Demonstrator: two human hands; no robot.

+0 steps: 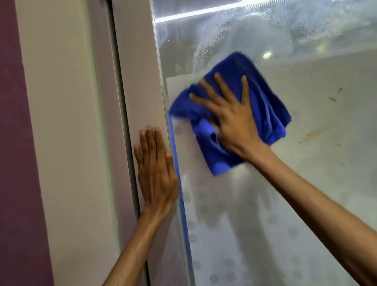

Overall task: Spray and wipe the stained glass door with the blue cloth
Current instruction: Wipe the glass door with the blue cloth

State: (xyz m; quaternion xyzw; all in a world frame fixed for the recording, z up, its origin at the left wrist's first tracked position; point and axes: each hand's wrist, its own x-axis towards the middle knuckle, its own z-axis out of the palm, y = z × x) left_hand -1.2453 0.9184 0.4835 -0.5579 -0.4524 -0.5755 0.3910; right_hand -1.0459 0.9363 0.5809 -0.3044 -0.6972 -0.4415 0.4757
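The glass door (333, 183) fills the right half of the view, frosted with dots lower down. Wet spray droplets and smears show above the cloth, and brown streaks mark the glass at the right. My right hand (233, 122) presses the blue cloth (266, 98) flat against the glass near its left edge, fingers spread over it. My left hand (156, 169) lies flat on the grey door frame (142, 76), fingers together, holding nothing. No spray bottle is in view.
Left of the frame runs a dark vertical gap (123, 103), then a beige wall strip (71, 159) and a purple wall (2, 169). Bright light reflections cross the top of the glass.
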